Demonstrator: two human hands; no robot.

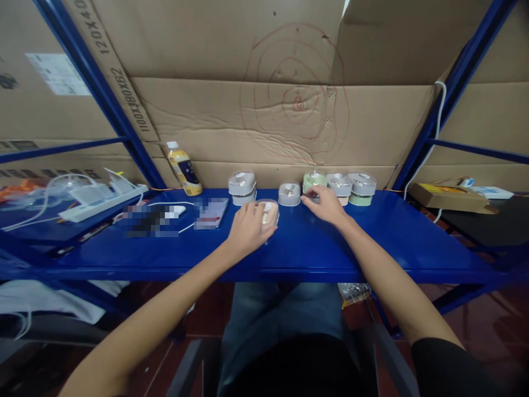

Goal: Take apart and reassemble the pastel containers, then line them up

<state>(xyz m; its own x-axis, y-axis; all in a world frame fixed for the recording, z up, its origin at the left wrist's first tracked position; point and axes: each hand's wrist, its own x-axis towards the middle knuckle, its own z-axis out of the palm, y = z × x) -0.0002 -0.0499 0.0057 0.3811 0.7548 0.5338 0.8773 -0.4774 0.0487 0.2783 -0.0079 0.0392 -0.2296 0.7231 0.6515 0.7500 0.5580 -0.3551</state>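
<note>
Your left hand point(249, 227) clasps the pink container point(271, 212), partly covering it; your right hand point(324, 203) partly hides the green container point(314, 178) — whether it grips, I cannot tell. Room lies between your wrists, above the front edge point(301, 270).

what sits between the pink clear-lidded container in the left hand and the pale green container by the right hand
In the head view, a pale grey, rounded container stands between the pink container and the green container.
</note>
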